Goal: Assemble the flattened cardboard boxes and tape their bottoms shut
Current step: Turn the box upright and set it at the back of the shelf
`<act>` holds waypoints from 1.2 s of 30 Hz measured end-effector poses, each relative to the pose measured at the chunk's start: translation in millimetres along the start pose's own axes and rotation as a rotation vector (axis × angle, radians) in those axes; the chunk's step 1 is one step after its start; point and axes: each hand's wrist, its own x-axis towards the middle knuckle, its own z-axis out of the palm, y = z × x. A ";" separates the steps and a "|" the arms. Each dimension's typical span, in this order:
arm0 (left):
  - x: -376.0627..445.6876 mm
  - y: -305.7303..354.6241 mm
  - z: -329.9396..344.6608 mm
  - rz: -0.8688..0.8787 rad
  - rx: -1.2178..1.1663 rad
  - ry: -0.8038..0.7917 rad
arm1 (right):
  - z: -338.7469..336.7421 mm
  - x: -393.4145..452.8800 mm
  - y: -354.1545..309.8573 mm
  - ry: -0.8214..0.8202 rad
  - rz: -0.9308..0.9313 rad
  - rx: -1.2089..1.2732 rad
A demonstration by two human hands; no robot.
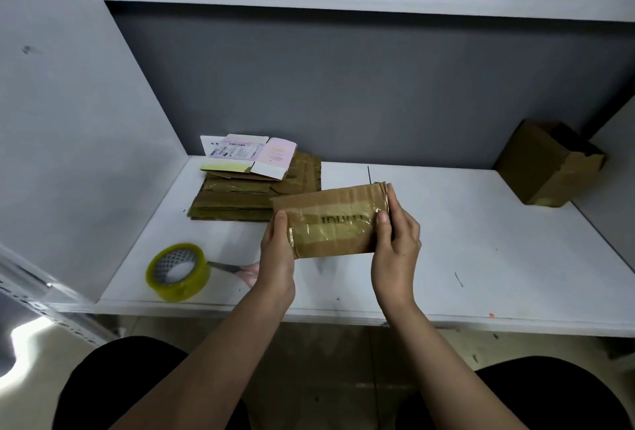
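Observation:
I hold a small brown cardboard box (333,220) above the white shelf (481,257), its taped face toward me. My left hand (276,257) grips its left end with the thumb on the front. My right hand (395,247) grips its right end, thumb on the taped face. A stack of flattened brown boxes (240,196) lies behind to the left, with a flattened white and pink carton (247,156) on top. A yellowish roll of clear tape (177,271) stands at the front left of the shelf.
An assembled brown box (546,165) sits in the back right corner. A small cutter or scissors with a pink handle (237,269) lies beside the tape roll, partly behind my left wrist. Grey walls close in the shelf at left, back and right.

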 end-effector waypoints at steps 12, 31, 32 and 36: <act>3.0 11.7 -19.6 -0.139 -0.223 -0.088 | -1.9 -13.5 0.4 -0.207 -0.366 -0.389; 21.4 -16.7 -26.9 0.131 0.631 -0.486 | -40.8 16.8 58.2 -0.464 0.330 0.093; 22.8 -21.6 -27.8 0.113 0.636 -0.499 | -40.7 13.4 61.1 -0.453 0.346 0.090; 30.0 -36.2 -33.5 0.060 0.593 -0.425 | -39.0 3.7 73.0 -0.447 0.329 0.034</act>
